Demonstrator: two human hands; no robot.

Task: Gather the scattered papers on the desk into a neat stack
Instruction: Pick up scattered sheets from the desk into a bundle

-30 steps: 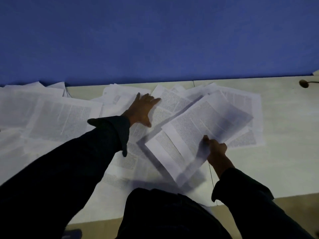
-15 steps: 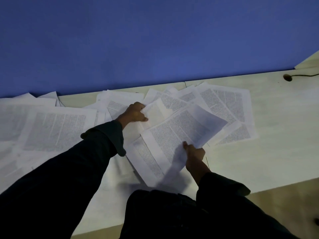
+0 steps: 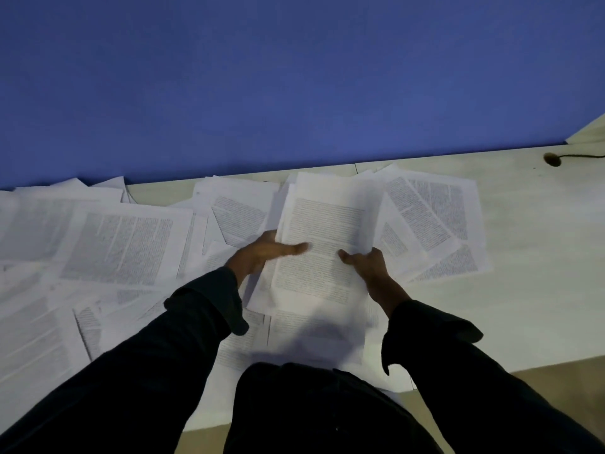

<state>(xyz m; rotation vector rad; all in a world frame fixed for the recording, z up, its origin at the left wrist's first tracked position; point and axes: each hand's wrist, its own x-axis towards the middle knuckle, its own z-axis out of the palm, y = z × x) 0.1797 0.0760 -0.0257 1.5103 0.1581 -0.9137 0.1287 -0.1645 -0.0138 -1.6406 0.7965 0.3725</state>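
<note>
Left hand (image 3: 262, 253) and right hand (image 3: 366, 262) each grip 1 side of the sheet bundle (image 3: 322, 244) above the paper-strewn surface (image 3: 530, 257).

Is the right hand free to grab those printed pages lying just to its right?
Probably not yet. The right hand grips the held sheets together with the left hand. The pages on the right lie close and uncovered.

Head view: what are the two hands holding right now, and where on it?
A small bundle of printed sheets. The left hand holds its left edge, the right hand its right edge, both near the lower half.
</note>
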